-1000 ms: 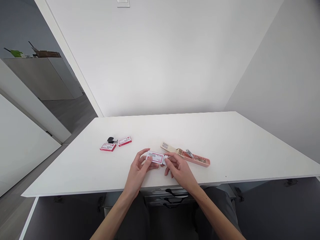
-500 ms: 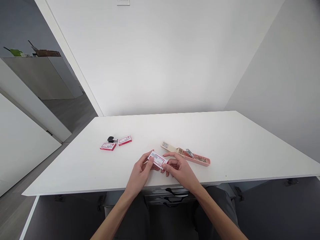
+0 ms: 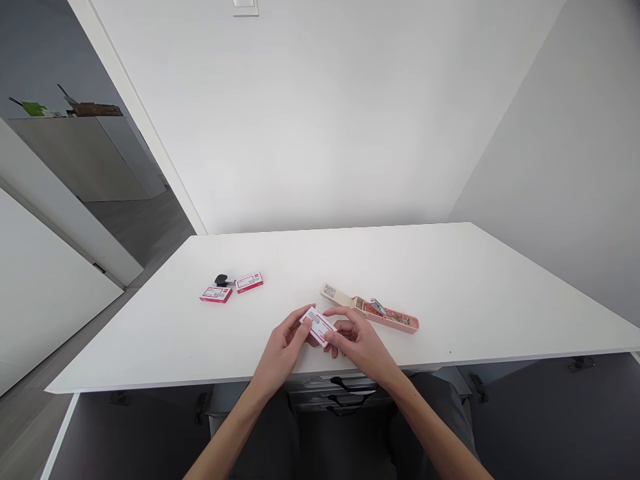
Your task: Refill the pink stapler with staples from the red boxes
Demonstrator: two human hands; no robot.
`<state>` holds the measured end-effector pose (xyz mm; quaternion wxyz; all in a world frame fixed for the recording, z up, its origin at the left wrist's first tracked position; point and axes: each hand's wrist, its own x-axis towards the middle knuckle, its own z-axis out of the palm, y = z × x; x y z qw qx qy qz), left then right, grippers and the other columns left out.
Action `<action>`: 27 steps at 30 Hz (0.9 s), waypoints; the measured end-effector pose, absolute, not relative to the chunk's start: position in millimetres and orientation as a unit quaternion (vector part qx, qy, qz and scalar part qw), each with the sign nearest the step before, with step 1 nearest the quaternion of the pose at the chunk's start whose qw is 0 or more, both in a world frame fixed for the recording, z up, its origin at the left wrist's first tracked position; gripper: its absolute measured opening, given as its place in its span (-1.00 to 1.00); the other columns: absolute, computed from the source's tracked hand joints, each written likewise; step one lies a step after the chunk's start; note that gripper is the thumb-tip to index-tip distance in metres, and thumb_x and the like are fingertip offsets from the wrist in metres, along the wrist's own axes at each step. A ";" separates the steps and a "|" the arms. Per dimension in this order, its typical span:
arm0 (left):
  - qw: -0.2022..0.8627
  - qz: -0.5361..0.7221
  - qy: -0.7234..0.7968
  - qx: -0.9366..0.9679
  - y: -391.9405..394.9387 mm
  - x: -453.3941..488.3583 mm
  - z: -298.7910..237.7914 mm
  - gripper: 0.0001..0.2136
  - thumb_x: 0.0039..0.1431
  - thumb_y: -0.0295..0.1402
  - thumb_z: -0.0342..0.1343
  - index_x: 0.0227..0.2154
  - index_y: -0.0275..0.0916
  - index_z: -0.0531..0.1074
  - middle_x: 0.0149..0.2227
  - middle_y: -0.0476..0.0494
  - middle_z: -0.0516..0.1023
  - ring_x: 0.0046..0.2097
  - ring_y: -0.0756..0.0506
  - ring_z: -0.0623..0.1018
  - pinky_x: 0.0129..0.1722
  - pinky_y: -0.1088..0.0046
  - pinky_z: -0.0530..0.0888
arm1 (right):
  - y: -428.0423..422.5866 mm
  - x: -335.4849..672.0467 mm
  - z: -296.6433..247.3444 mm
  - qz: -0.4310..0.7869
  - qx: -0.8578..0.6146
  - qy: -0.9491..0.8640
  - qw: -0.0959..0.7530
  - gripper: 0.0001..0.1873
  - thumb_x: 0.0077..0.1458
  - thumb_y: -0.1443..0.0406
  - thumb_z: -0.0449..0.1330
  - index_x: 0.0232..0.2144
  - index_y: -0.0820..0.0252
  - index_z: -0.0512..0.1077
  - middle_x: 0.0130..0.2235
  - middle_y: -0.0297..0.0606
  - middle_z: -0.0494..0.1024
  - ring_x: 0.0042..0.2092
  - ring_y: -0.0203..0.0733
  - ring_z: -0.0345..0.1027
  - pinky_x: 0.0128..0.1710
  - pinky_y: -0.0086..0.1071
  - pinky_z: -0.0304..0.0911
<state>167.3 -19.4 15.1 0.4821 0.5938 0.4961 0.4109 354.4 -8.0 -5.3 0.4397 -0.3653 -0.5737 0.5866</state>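
Observation:
Over the near part of the table I hold a small white-and-red box [image 3: 321, 326], the kind staples come in, tilted with its printed face up. My left hand [image 3: 288, 340] grips its left end, thumb on top and fingers beneath. At the other end, my right hand [image 3: 356, 339] is closed on the box with thumb and fingers; its lower fingers are partly hidden. Just beyond the right hand lies a long pink case [image 3: 395, 319] with small metal pieces inside, its cream lid [image 3: 336, 295] swung out to the left. A silvery metal clip-like piece [image 3: 378, 307] rests on the case.
Two similar boxes, one nearer [image 3: 216, 295] and one farther [image 3: 249, 283], lie at the table's left beside a black-handled metal item [image 3: 221, 280]. The white table [image 3: 310, 260] meets a wall at the back. Drawers with black handles [image 3: 353, 385] sit under the front edge.
The box in my hands has turned slightly, its right end swinging down toward me. Both hands keep hold of it. The camera view has shifted a little.

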 end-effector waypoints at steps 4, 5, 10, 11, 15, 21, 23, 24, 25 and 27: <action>0.443 0.465 0.526 0.558 -18.3 169.8 13.8 -0.54 0.33 -0.05 0.06 0.18 -0.16 0.35 -0.25 -0.07 0.59 -0.27 -0.09 0.61 -0.09 0.32 0.52 | -7.4 352.0 -9.2 0.563 -0.385 -0.571 0.457 -0.56 0.32 -0.05 0.09 0.02 0.12 0.35 -0.44 -0.34 0.58 -0.50 -0.26 0.39 -0.45 -0.37 0.22; 0.426 0.472 0.537 0.554 -16.3 167.8 14.3 -0.53 0.32 -0.05 0.06 0.19 -0.15 0.34 -0.22 -0.08 0.59 -0.27 -0.09 0.62 -0.08 0.31 0.52 | -7.6 351.3 -9.6 0.562 -0.389 -0.567 0.460 -0.55 0.33 -0.07 0.07 0.02 0.12 0.34 -0.42 -0.32 0.59 -0.51 -0.26 0.38 -0.46 -0.37 0.22; 0.277 0.463 0.626 0.563 4.4 130.6 22.3 -0.49 0.27 0.01 0.07 0.17 -0.14 0.39 -0.21 -0.11 0.61 -0.25 -0.14 0.64 -0.08 0.28 0.51 | -10.3 349.2 -9.0 0.550 -0.401 -0.567 0.465 -0.56 0.32 -0.08 0.07 -0.02 0.12 0.34 -0.40 -0.31 0.60 -0.50 -0.25 0.39 -0.43 -0.36 0.25; 0.240 0.450 0.650 0.563 9.0 119.1 24.4 -0.49 0.26 0.02 0.07 0.17 -0.13 0.39 -0.22 -0.10 0.62 -0.26 -0.15 0.64 -0.10 0.28 0.50 | -10.9 349.0 -9.0 0.546 -0.401 -0.570 0.466 -0.56 0.32 -0.08 0.07 -0.03 0.12 0.34 -0.40 -0.31 0.59 -0.49 -0.25 0.38 -0.42 -0.36 0.26; 0.133 0.406 0.725 0.540 18.8 76.9 31.4 -0.51 0.25 0.02 0.04 0.13 -0.13 0.44 -0.21 -0.13 0.65 -0.24 -0.19 0.63 -0.12 0.27 0.50 | -11.2 348.3 -10.6 0.530 -0.407 -0.580 0.466 -0.60 0.32 -0.06 0.08 -0.07 0.11 0.36 -0.41 -0.33 0.58 -0.50 -0.24 0.38 -0.40 -0.34 0.28; 0.086 0.369 0.760 0.528 14.5 53.7 31.2 -0.50 0.23 0.04 0.03 0.09 -0.17 0.43 -0.14 -0.19 0.63 -0.21 -0.22 0.60 -0.14 0.24 0.49 | -9.4 347.4 -15.6 0.517 -0.409 -0.589 0.468 -0.64 0.33 -0.01 0.07 -0.11 0.12 0.38 -0.42 -0.34 0.56 -0.51 -0.25 0.38 -0.39 -0.33 0.31; 0.071 0.372 0.759 0.529 14.0 53.6 29.0 -0.49 0.21 0.03 0.04 0.08 -0.20 0.44 -0.05 -0.24 0.58 -0.21 -0.22 0.59 -0.14 0.23 0.49 | -9.2 347.3 -16.8 0.509 -0.413 -0.591 0.470 -0.66 0.32 0.01 0.07 -0.11 0.13 0.39 -0.41 -0.33 0.55 -0.50 -0.24 0.39 -0.40 -0.33 0.31; 0.065 0.374 0.757 0.532 14.1 53.8 28.0 -0.50 0.21 0.02 0.04 0.08 -0.20 0.44 -0.02 -0.26 0.56 -0.21 -0.21 0.59 -0.14 0.22 0.50 | -9.1 347.3 -17.2 0.501 -0.419 -0.593 0.472 -0.67 0.32 0.02 0.08 -0.11 0.13 0.39 -0.39 -0.32 0.55 -0.49 -0.24 0.41 -0.40 -0.33 0.32; 0.063 0.374 0.755 0.535 14.1 53.9 27.2 -0.49 0.21 0.02 0.04 0.08 -0.21 0.44 0.00 -0.28 0.53 -0.22 -0.20 0.58 -0.13 0.21 0.50 | -9.1 347.3 -17.5 0.490 -0.426 -0.595 0.473 -0.68 0.31 0.03 0.08 -0.11 0.13 0.40 -0.36 -0.31 0.54 -0.48 -0.23 0.42 -0.42 -0.33 0.32; 0.071 0.374 0.750 0.540 13.9 53.4 26.3 -0.49 0.21 0.02 0.04 0.08 -0.22 0.44 0.02 -0.29 0.49 -0.25 -0.18 0.57 -0.10 0.19 0.49 | -8.9 347.2 -17.7 0.457 -0.444 -0.606 0.476 -0.71 0.29 0.07 0.10 -0.12 0.13 0.43 -0.29 -0.26 0.53 -0.42 -0.20 0.44 -0.41 -0.32 0.33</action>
